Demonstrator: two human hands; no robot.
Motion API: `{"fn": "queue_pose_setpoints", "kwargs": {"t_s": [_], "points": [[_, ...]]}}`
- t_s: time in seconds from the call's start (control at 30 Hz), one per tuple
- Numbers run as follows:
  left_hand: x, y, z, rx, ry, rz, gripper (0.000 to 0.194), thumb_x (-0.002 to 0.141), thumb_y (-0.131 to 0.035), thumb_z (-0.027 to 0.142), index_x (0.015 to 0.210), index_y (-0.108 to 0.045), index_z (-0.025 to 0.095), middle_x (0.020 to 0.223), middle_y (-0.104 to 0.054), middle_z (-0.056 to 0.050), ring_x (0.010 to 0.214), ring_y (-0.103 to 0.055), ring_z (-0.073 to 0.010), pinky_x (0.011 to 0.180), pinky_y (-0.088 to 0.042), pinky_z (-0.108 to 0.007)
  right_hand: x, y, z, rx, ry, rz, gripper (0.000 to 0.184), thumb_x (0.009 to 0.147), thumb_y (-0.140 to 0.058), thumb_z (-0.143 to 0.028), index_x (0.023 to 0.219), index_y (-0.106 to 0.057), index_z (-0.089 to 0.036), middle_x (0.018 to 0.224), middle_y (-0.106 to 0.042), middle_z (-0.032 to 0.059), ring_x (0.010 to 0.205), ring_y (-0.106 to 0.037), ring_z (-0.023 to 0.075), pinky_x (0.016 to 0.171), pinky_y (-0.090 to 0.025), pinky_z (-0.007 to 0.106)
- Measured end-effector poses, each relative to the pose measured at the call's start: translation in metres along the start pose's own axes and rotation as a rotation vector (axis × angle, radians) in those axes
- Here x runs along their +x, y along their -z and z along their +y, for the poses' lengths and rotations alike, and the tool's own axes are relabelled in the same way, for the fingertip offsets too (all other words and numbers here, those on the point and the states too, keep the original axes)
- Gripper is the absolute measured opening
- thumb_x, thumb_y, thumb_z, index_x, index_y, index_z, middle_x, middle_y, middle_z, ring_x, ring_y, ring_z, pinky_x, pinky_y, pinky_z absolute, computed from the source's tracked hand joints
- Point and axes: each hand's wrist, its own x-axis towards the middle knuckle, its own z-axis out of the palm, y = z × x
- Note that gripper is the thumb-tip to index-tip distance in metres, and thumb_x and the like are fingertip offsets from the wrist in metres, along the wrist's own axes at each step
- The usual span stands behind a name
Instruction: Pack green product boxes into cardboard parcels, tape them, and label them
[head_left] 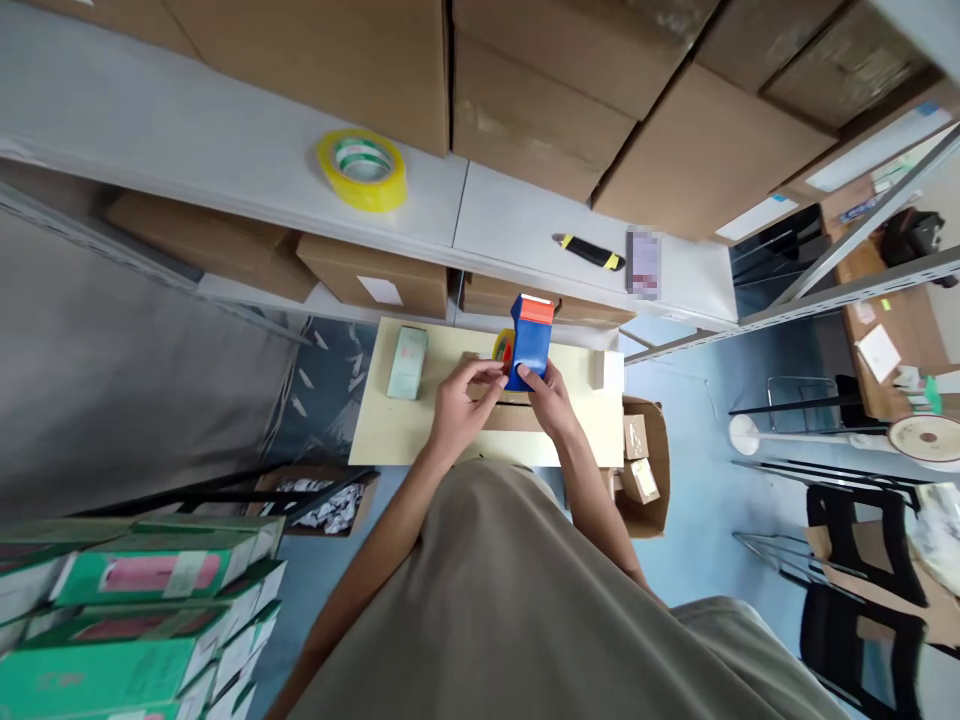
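Note:
Both my hands hold a blue carton with a red and white top (531, 342) upright above a small pale yellow table (390, 430). My left hand (465, 398) pinches its lower left corner, fingers closed. My right hand (550, 398) grips its lower right side. Just behind the carton lies a yellow tape roll (502, 346), mostly hidden. A flat brown cardboard piece (514, 415) lies under my hands. A pale green box (407, 362) lies on the table's left part.
A grey shelf (225, 170) above carries a yellow tape roll (363, 168), a black and yellow utility knife (589, 251) and large cardboard boxes (525, 110). An open carton of small boxes (645, 465) stands right of the table. Green boxes (135, 610) are stacked at lower left.

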Motion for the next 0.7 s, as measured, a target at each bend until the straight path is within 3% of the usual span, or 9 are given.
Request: {"fn": "queue_pose_setpoints", "kwargs": {"t_s": [0.1,0.27,0.43,0.57,0.7], "points": [[-0.014,-0.012,0.002,0.076,-0.020,-0.058,0.019,0.104,-0.077,0.041,0.111,-0.079,0.023,0.107,-0.084,-0.006,0.092,-0.079,-0.0198,0.090,-0.066,-0.034,-0.024,0.003,0.016,0.102,-0.059,0.028,0.062,0.082,-0.090,-0.076,0.115,-0.073,-0.026,0.111,-0.083,0.0045,0.110,-0.076,0.0272,0.111,-0.059,0.043],[-0.024,-0.024,0.008,0.161,-0.040,-0.135,0.016,0.108,-0.070,0.035,0.116,-0.078,0.023,0.113,-0.082,-0.007,0.097,-0.079,-0.0200,0.093,-0.065,-0.033,-0.034,0.020,0.023,0.183,-0.093,0.006,0.057,0.083,-0.093,-0.073,0.113,-0.078,-0.026,0.111,-0.084,0.0031,0.112,-0.078,0.0263,0.113,-0.060,0.042],[-0.035,-0.031,0.009,0.229,0.061,-0.222,0.016,0.104,-0.072,0.040,0.108,-0.079,0.026,0.107,-0.080,-0.006,0.092,-0.076,-0.0223,0.093,-0.063,-0.035,-0.031,0.036,0.033,0.205,-0.248,-0.064,0.074,0.075,-0.090,-0.087,0.111,-0.079,-0.023,0.110,-0.085,0.0074,0.113,-0.080,0.0292,0.111,-0.063,0.044],[-0.043,-0.029,0.010,0.250,0.132,-0.161,0.026,0.100,-0.078,0.049,0.114,-0.081,0.026,0.109,-0.080,-0.007,0.094,-0.074,-0.0240,0.095,-0.063,-0.037,-0.038,0.051,0.043,0.073,-0.239,-0.117,0.073,0.074,-0.091,-0.085,0.108,-0.077,-0.022,0.107,-0.084,0.0076,0.105,-0.080,0.0285,0.103,-0.066,0.044],[-0.040,-0.021,0.015,0.109,0.258,-0.041,0.053,0.098,-0.080,0.063,0.135,-0.078,0.024,0.127,-0.079,-0.012,0.110,-0.077,-0.0265,0.099,-0.064,-0.038,-0.049,0.072,0.038,-0.034,-0.236,-0.292,0.072,0.077,-0.093,-0.082,0.114,-0.076,-0.023,0.110,-0.085,0.0103,0.104,-0.080,0.0300,0.095,-0.067,0.045]]}}
